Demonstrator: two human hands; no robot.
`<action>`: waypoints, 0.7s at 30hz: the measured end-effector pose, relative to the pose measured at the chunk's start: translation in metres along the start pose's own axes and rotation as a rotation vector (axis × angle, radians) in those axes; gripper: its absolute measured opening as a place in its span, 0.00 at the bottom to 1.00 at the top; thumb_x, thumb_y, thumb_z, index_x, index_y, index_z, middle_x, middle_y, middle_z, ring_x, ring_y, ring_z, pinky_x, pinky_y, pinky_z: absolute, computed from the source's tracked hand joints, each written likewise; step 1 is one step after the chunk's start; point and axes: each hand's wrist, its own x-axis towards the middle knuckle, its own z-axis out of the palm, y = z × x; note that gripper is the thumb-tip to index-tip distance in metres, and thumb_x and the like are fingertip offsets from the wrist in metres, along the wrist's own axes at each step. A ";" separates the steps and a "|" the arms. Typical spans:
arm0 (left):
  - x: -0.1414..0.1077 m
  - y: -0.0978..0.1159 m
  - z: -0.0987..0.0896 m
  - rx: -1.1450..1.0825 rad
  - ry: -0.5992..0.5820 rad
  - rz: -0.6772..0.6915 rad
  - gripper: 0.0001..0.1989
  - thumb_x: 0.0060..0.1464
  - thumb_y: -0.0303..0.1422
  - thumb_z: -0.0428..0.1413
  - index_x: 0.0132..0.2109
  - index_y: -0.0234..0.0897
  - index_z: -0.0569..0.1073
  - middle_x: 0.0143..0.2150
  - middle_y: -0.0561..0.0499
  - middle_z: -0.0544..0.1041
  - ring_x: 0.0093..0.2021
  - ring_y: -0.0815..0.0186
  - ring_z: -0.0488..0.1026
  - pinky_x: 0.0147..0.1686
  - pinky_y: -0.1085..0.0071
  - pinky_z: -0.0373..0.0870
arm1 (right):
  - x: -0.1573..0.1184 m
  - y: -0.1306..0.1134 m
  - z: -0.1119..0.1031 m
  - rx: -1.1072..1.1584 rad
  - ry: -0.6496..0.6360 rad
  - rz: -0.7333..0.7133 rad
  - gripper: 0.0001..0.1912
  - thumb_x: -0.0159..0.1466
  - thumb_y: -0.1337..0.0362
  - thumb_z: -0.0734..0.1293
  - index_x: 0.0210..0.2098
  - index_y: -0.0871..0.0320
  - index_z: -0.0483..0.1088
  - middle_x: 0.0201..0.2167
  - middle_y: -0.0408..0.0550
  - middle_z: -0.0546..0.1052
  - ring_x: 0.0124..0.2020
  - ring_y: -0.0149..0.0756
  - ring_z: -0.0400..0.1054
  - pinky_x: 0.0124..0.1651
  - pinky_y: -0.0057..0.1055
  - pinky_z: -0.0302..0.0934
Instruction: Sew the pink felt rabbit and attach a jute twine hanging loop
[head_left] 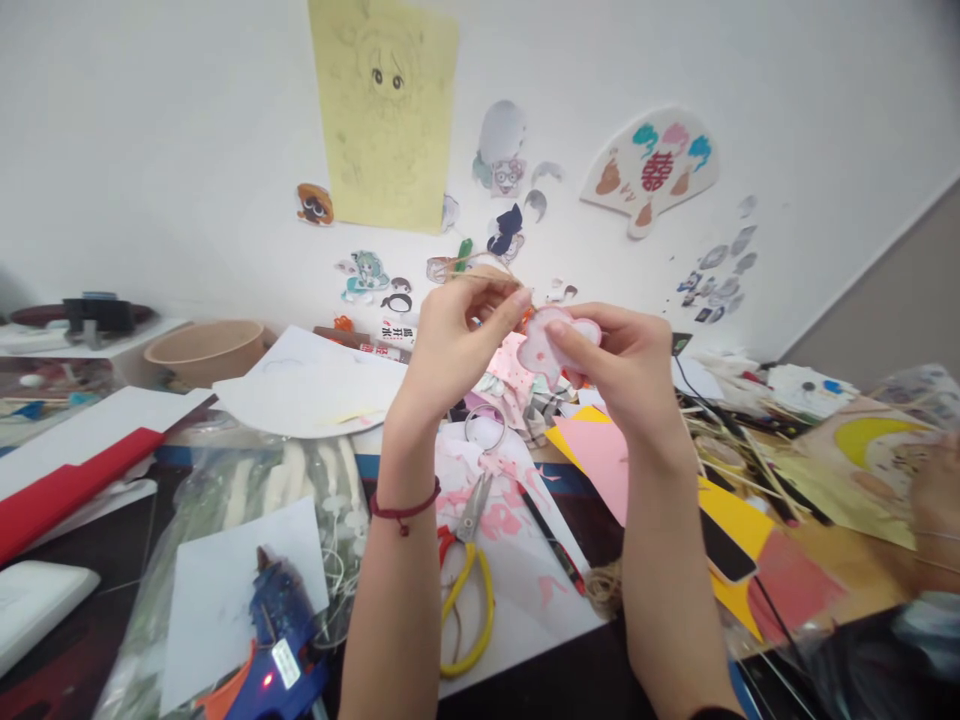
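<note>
Raised above the cluttered table, my right hand (619,365) pinches a pale pink flower-shaped paper cutout (544,345) between thumb and fingers. Close by on its left, my left hand (480,315) is closed on a loop of thin brown twine (480,262), which runs toward the top of the cutout. Whether the twine is fastened to the cutout I cannot tell. Below my hands lie scissors (471,560) with yellow and red handles, on a white sheet (525,620) scattered with pink paper scraps (495,505).
A blue glue gun (281,620) with a lit red light rests at the lower left on white paper (187,590). Behind are a round tan box (206,350) and a white fan shape (315,385). Coloured paper (592,460) lies right; another person's hand (937,490) is at the right edge.
</note>
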 end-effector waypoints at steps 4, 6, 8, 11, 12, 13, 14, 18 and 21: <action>-0.001 -0.002 0.002 -0.027 -0.002 -0.016 0.06 0.63 0.31 0.60 0.36 0.35 0.76 0.33 0.51 0.77 0.32 0.72 0.74 0.35 0.76 0.72 | -0.001 -0.001 0.003 -0.029 0.016 -0.005 0.12 0.58 0.54 0.77 0.35 0.55 0.82 0.23 0.42 0.76 0.19 0.26 0.62 0.19 0.26 0.54; -0.001 -0.003 0.003 -0.043 -0.015 -0.031 0.06 0.62 0.32 0.60 0.36 0.35 0.76 0.33 0.50 0.78 0.33 0.71 0.74 0.35 0.75 0.72 | -0.001 -0.001 0.003 -0.037 0.006 -0.008 0.12 0.58 0.53 0.76 0.35 0.55 0.82 0.25 0.44 0.78 0.22 0.28 0.65 0.20 0.27 0.56; -0.001 -0.003 0.003 -0.057 -0.028 -0.036 0.08 0.62 0.34 0.61 0.35 0.35 0.77 0.34 0.50 0.78 0.33 0.70 0.74 0.34 0.74 0.72 | -0.001 -0.001 0.003 -0.055 -0.003 -0.023 0.12 0.58 0.54 0.76 0.36 0.54 0.82 0.27 0.45 0.79 0.25 0.31 0.69 0.22 0.27 0.58; -0.001 -0.001 0.002 -0.061 -0.051 -0.045 0.12 0.60 0.39 0.63 0.34 0.35 0.78 0.32 0.50 0.77 0.31 0.70 0.72 0.32 0.74 0.70 | -0.001 0.000 0.004 -0.085 -0.015 -0.065 0.10 0.60 0.55 0.76 0.36 0.53 0.82 0.31 0.45 0.81 0.33 0.35 0.74 0.28 0.29 0.64; -0.001 -0.001 0.002 -0.061 -0.065 -0.046 0.13 0.59 0.41 0.63 0.33 0.35 0.78 0.32 0.50 0.77 0.31 0.70 0.72 0.31 0.74 0.69 | -0.002 0.000 0.005 -0.097 -0.013 -0.082 0.09 0.61 0.55 0.75 0.36 0.54 0.82 0.31 0.45 0.81 0.34 0.36 0.74 0.30 0.29 0.66; -0.001 0.000 0.001 -0.064 -0.078 -0.046 0.14 0.59 0.41 0.64 0.32 0.35 0.78 0.31 0.50 0.77 0.31 0.70 0.71 0.31 0.74 0.69 | -0.002 0.000 0.005 -0.108 -0.006 -0.097 0.09 0.62 0.55 0.74 0.35 0.54 0.82 0.32 0.45 0.81 0.35 0.36 0.75 0.33 0.30 0.67; -0.001 0.000 0.001 -0.070 -0.087 -0.044 0.14 0.59 0.42 0.64 0.32 0.35 0.78 0.31 0.50 0.77 0.30 0.71 0.71 0.30 0.74 0.68 | -0.002 -0.001 0.006 -0.119 0.005 -0.109 0.08 0.63 0.56 0.74 0.34 0.54 0.82 0.32 0.45 0.81 0.36 0.36 0.75 0.34 0.31 0.68; -0.001 0.001 -0.001 -0.105 -0.110 -0.055 0.12 0.58 0.40 0.65 0.33 0.35 0.78 0.32 0.51 0.77 0.31 0.71 0.71 0.30 0.75 0.68 | -0.002 0.000 0.007 -0.146 0.031 -0.118 0.07 0.63 0.57 0.73 0.33 0.53 0.81 0.30 0.43 0.80 0.34 0.35 0.74 0.33 0.30 0.66; -0.002 0.000 -0.002 -0.152 -0.112 -0.075 0.11 0.58 0.38 0.65 0.34 0.35 0.78 0.32 0.51 0.76 0.31 0.72 0.71 0.30 0.76 0.69 | -0.002 -0.001 0.006 -0.137 0.034 -0.117 0.07 0.63 0.58 0.73 0.32 0.53 0.81 0.29 0.42 0.80 0.33 0.34 0.74 0.32 0.29 0.65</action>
